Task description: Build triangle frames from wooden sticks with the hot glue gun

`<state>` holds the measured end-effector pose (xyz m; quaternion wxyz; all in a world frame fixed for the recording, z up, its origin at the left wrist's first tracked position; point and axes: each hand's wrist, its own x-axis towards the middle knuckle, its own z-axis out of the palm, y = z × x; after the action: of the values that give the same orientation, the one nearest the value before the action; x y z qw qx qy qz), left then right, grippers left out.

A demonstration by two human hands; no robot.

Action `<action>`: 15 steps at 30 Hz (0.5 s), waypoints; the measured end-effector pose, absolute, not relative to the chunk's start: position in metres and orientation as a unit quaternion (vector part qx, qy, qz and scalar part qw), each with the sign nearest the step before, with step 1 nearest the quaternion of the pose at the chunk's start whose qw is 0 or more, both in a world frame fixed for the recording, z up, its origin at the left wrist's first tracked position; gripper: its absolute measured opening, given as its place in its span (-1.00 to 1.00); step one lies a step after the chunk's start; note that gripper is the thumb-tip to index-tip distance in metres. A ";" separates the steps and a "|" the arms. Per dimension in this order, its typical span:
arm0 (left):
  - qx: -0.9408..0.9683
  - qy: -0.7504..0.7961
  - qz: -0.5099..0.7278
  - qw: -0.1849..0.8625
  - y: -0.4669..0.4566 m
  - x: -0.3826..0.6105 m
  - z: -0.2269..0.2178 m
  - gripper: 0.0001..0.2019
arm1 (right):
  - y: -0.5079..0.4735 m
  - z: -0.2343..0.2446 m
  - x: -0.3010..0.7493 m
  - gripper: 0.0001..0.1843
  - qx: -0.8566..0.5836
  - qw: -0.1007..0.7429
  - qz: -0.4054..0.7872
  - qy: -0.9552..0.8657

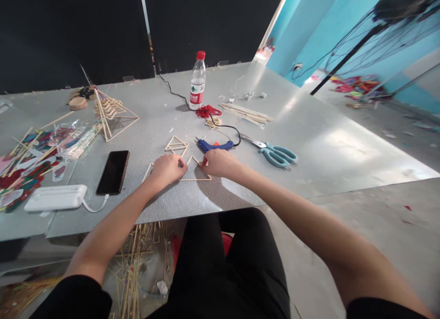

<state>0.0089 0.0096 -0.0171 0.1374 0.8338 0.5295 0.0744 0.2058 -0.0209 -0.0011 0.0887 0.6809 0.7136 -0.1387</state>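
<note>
A flat frame of thin wooden sticks (pixel 192 178) lies on the silver table (pixel 309 145) in front of me. My left hand (pixel 167 168) rests curled on the frame's left part, fingertips pinching a stick. My right hand (pixel 219 163) is closed on the frame's right corner. A smaller stick triangle (pixel 176 145) lies just beyond the hands. A blue glue gun (pixel 215 145) with a black cord lies right behind my right hand.
Teal scissors (pixel 277 154) lie to the right. A water bottle (pixel 197 83), red string (pixel 207 111) and loose sticks (pixel 245 112) sit further back. On the left are a black phone (pixel 113 171), a white power bank (pixel 56 198), a stick pyramid (pixel 112 112) and colourful paper pieces (pixel 27 163).
</note>
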 end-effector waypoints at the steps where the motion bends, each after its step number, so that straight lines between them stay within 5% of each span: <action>1: 0.834 0.529 0.075 0.137 0.010 0.009 -0.017 -0.79 | -0.021 -0.001 0.206 -0.66 0.681 0.089 -0.139 0.714; 15: 0.836 0.529 0.076 0.129 0.009 0.009 -0.018 -0.79 | -0.021 -0.001 0.206 -0.65 0.679 0.087 -0.135 0.717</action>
<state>0.0088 0.0094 -0.0178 0.1288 0.8356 0.5286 0.0763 0.2055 -0.0211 -0.0012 0.0865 0.6789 0.7166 -0.1347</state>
